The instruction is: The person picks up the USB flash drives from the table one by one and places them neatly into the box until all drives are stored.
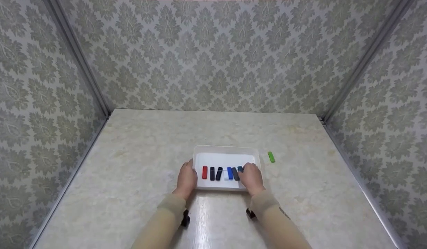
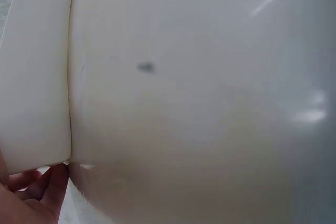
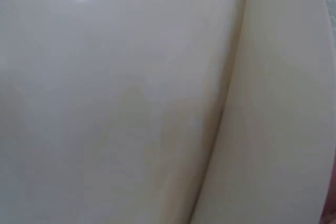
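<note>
Teal stick (image 1: 240, 168) half behind right hand (image 1: 251, 178)

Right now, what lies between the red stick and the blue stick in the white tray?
In the head view, two black sticks lie side by side between the red stick and the blue stick, all inside the white tray; the wrist views show only tray wall.

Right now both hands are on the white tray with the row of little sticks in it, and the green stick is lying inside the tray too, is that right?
Not quite. The green stick lies on the tabletop outside the white tray, off its right side, as the head view shows. The rest holds: the left hand and right hand are both on the tray, with the row of sticks inside.
</note>
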A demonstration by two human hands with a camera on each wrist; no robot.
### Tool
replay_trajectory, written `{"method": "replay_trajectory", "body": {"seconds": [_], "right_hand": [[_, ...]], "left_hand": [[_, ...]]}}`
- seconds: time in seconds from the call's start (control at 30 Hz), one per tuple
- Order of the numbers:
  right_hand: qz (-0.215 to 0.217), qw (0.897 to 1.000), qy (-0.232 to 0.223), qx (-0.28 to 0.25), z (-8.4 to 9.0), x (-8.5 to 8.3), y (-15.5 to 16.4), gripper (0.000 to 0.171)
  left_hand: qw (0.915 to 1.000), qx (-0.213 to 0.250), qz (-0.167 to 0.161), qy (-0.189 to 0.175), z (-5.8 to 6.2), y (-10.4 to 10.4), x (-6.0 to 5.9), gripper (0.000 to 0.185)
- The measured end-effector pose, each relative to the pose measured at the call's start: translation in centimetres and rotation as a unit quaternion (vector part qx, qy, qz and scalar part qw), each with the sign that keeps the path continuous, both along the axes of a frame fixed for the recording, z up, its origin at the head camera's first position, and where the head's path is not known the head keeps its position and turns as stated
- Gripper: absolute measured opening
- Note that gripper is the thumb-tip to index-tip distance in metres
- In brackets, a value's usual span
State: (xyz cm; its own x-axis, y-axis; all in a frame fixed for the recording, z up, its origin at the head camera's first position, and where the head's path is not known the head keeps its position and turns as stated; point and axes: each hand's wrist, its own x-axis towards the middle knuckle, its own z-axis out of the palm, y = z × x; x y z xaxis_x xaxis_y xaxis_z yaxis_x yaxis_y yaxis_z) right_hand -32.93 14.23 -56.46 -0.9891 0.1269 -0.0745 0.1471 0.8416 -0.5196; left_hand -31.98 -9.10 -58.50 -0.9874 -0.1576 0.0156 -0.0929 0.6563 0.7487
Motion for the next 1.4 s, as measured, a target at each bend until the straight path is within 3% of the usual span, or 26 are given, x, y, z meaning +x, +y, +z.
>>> {"method": "replay_trajectory", "body": {"seconds": [0.2, 0.67, 0.87, 1.17, 1.4], "right_hand": [[-0.007, 1.0, -0.025, 0.012, 0.02, 0.12, -0.21, 0.023], [-0.023, 0.998, -0.058, 0.013, 0.42, 0.05, -0.65, 0.025], [-0.027, 0.997, -0.072, 0.01, 0.56, 0.19, -0.77, 0.026], [0.001, 0.999, -0.03, 0.038, 0.23, 0.22, -0.45, 0.019], [0.0, 0.999, -0.031, 0.018, 0.18, 0.24, -0.51, 0.021]], "left_hand": [[0.9997, -0.011, -0.004, 0.021, -0.06, -0.15, 0.14, 0.045], [0.9998, 0.022, -0.004, 0.003, 0.07, -0.08, 0.04, 0.046], [0.9999, 0.009, -0.002, 0.005, 0.0, -0.06, 0.04, 0.046], [0.9997, -0.015, 0.0, 0.018, -0.07, -0.06, 0.25, 0.046], [0.9996, -0.021, -0.002, 0.017, -0.13, -0.07, 0.22, 0.046]]}}
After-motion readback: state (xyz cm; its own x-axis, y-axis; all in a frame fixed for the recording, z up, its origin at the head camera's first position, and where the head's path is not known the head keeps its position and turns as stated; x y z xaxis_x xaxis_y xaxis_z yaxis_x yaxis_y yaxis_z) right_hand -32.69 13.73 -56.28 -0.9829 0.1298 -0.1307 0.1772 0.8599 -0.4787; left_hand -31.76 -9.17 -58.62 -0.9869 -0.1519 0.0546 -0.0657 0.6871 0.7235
